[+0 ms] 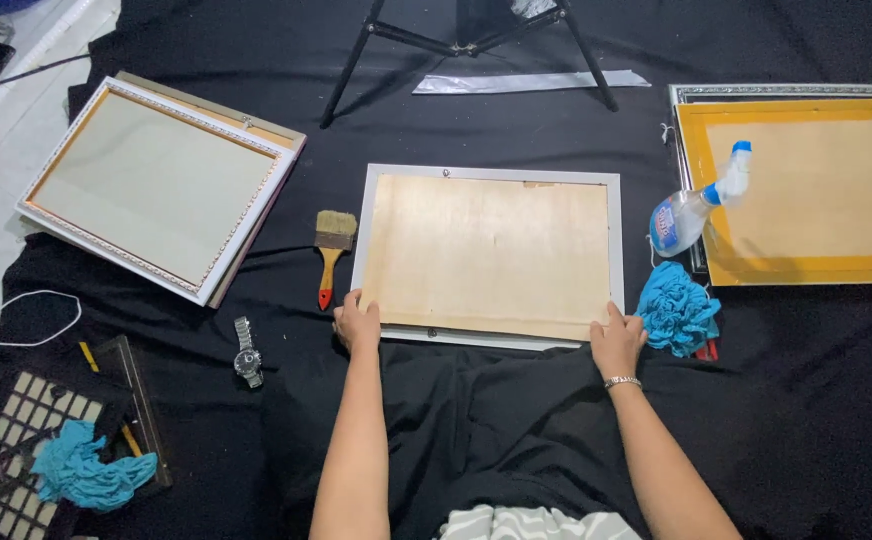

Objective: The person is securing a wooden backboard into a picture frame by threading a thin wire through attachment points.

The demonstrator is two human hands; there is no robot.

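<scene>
Two bare hands are gripping the near edge of a white picture frame (489,257) that is lying face down on the black cloth (516,130), its plywood backing board (486,250) turned upward. The left hand (357,322) is clamping the frame's near left corner, fingers curled over the white border and pressed against it. The right hand (617,338) is pinching the near right corner in the same way, thumb and fingers closed on the edge, with a bracelet (622,381) sitting on that wrist.

Just outside the left grip, a paintbrush (332,255) with an orange handle and red tip is lying almost touching the frame's side. Nearer the body from that hand, a metal wristwatch (247,354) is resting on the cloth. Farther out on that side, a stack of ornate frames (161,185) is sitting tilted, and a teal rag (84,472) is lying on a gridded mat.

Right beside the right grip, a crumpled teal cloth (678,312) is touching the frame's corner area. Beyond it, a spray bottle (698,206) with a blue top is lying across the edge of a yellow-bordered frame back (806,190). Straight ahead of both grips, tripod legs (476,45) are standing on the cloth.
</scene>
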